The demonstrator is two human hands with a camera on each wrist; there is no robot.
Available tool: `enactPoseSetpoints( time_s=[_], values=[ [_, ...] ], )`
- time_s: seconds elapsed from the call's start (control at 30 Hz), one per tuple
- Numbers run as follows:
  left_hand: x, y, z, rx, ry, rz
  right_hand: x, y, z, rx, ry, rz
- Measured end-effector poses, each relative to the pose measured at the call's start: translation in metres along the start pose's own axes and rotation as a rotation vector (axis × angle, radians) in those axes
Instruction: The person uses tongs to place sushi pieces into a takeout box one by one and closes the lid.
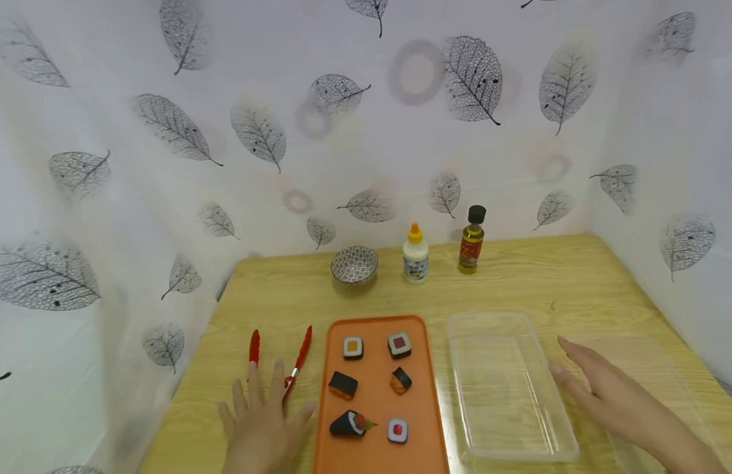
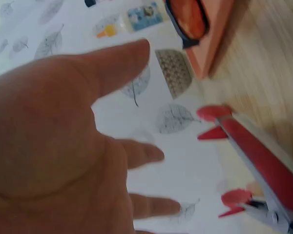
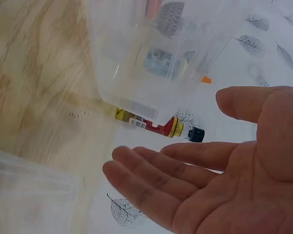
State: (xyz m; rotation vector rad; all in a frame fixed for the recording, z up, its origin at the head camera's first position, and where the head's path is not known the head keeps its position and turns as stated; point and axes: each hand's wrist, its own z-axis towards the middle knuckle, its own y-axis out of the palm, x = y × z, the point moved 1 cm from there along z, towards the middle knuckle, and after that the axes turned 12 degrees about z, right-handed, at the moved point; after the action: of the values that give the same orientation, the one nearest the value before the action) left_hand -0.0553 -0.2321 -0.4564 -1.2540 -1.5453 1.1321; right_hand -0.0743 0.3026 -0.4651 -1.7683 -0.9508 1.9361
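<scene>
My left hand [image 1: 259, 422] has its fingers spread above a pair of red-tipped tongs [image 1: 301, 350], whose arms stand apart; the lower part is hidden behind the hand. The left wrist view shows the tongs [image 2: 263, 161] apart from the palm, with nothing held. To the right of that hand lies an orange tray [image 1: 374, 401] carrying several sushi pieces, among them a cone-shaped hand roll [image 1: 345, 424]. My right hand [image 1: 615, 396], fingers extended and holding nothing, is between a clear plastic box [image 1: 522, 455] and a second clear plastic piece [image 1: 629, 343].
Along the back of the wooden table [image 1: 277, 283] stand a patterned bowl [image 1: 355, 266], a white squeeze bottle [image 1: 416, 255] with an orange tip, and a small bottle [image 1: 471, 242] with a black cap and red label. A leaf-print curtain [image 1: 366, 151] hangs behind and at both sides.
</scene>
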Motion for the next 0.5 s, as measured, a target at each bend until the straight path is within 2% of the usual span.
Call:
enactPoseSetpoints(
  time_s=[0.07, 0.17, 0.37, 0.5],
  values=[
    [-0.008, 0.0, 0.0, -0.012, -0.061, 0.015, 0.0, 0.002, 0.003, -0.014, 0.001, 0.016],
    [-0.016, 0.002, 0.001, -0.018, -0.113, 0.013, 0.002, 0.004, 0.007, -0.025, 0.018, 0.071],
    [-0.026, 0.008, 0.003, -0.036, -0.139, -0.045, 0.004, 0.006, 0.014, -0.049, 0.062, 0.205],
    [-0.03, 0.012, 0.007, -0.017, -0.133, -0.054, 0.004, 0.007, 0.019, -0.066, 0.072, 0.277]
  ],
)
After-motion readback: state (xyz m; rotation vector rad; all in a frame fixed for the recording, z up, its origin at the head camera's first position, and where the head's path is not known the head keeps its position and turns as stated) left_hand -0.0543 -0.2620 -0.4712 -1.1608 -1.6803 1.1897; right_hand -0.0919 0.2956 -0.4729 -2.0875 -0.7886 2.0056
